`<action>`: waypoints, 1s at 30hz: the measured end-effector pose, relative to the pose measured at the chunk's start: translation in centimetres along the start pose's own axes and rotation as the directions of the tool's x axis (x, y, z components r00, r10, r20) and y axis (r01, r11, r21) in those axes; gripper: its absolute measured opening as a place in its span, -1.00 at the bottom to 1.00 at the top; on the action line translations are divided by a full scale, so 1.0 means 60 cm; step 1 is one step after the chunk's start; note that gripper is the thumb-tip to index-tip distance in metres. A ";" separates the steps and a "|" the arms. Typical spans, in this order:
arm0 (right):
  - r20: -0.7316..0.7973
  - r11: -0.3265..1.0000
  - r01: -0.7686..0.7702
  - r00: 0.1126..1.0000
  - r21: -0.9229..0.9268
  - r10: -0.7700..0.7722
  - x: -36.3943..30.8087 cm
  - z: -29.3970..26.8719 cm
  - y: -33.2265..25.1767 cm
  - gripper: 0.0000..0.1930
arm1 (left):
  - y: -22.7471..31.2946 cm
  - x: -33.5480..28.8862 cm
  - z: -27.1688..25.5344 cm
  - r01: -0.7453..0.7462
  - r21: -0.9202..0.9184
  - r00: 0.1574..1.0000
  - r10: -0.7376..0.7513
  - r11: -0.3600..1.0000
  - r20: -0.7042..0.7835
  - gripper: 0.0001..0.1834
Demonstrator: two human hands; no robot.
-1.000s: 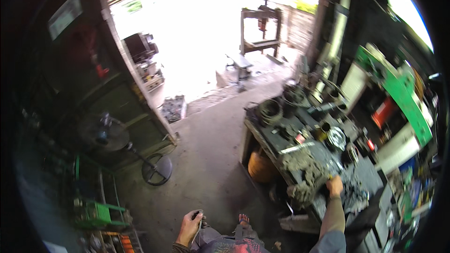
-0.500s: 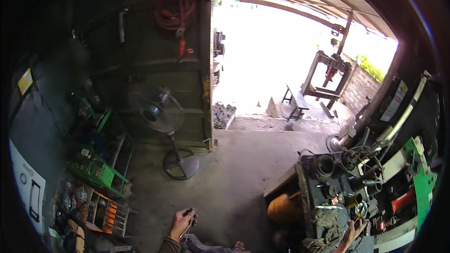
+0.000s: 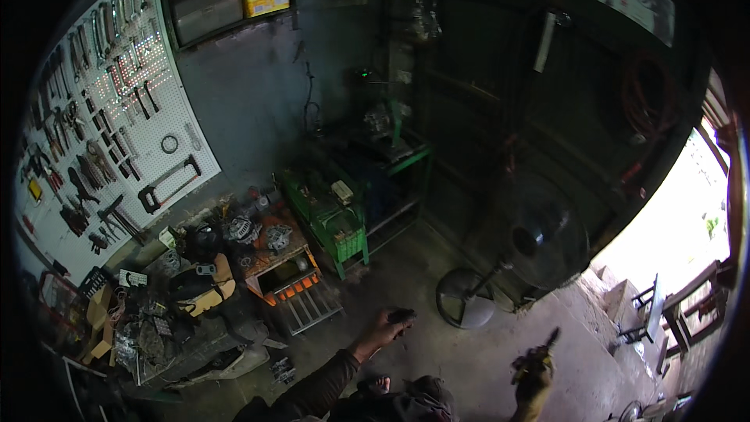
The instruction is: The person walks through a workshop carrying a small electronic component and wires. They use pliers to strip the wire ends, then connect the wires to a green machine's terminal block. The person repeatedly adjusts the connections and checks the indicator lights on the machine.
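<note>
Presently a yellowish, dark-tipped object (image 3: 534, 361) sits in our right hand (image 3: 534, 388), fingers apparently curled round it, above the floor (image 3: 469, 359). Pick-up done, we judge; setting it down, not yet. Right arm points upward, wrist raised. Left hand (image 3: 380, 334) pinches something small and dark (image 3: 403, 316), forearm slanting up rightward. Pedestal fan (image 3: 533, 241) beyond.

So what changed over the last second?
View swung left, from the workbench to the tool board. The right hand came away from the workbench, now holding a dark-and-yellow object. Left hand still holds a small dark object; the standing fan stays put.
</note>
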State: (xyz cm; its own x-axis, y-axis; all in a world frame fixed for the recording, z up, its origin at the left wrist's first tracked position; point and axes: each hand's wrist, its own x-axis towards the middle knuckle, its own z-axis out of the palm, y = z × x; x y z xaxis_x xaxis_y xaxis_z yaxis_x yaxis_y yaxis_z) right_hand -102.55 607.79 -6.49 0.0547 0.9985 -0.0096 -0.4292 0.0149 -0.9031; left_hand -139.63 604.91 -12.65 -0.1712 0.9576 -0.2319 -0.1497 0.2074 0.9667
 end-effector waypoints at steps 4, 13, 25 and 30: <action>0.333 0.940 -0.309 0.879 -0.145 0.341 0.106 0.161 0.113 -0.71 | 0.048 0.091 -0.110 0.047 0.183 0.963 0.004 0.982 -0.270 -0.71; 0.459 0.787 -0.435 0.644 -0.437 0.611 0.369 0.414 0.306 -0.64 | 0.179 0.389 -0.305 -0.117 0.071 0.875 0.137 0.991 -0.464 -0.71; 0.557 0.830 -0.207 0.654 -0.518 0.511 0.691 0.658 0.376 -0.80 | 0.315 0.821 -0.513 -0.037 0.400 0.857 0.235 0.916 -0.458 -0.72; 0.375 0.772 -0.259 0.756 -0.581 0.536 0.738 0.675 0.423 -0.83 | 0.328 0.961 -0.563 -0.082 0.033 0.916 0.088 0.996 -0.392 -0.77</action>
State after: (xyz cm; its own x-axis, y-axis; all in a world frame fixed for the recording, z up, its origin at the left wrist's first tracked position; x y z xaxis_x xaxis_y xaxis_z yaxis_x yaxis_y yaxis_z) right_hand -147.53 654.54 -12.42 -0.5268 0.7832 -0.3302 0.1785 -0.2779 -0.9439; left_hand -185.32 657.44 -10.61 -0.5520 0.8165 -0.1692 -0.1026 0.1348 0.9855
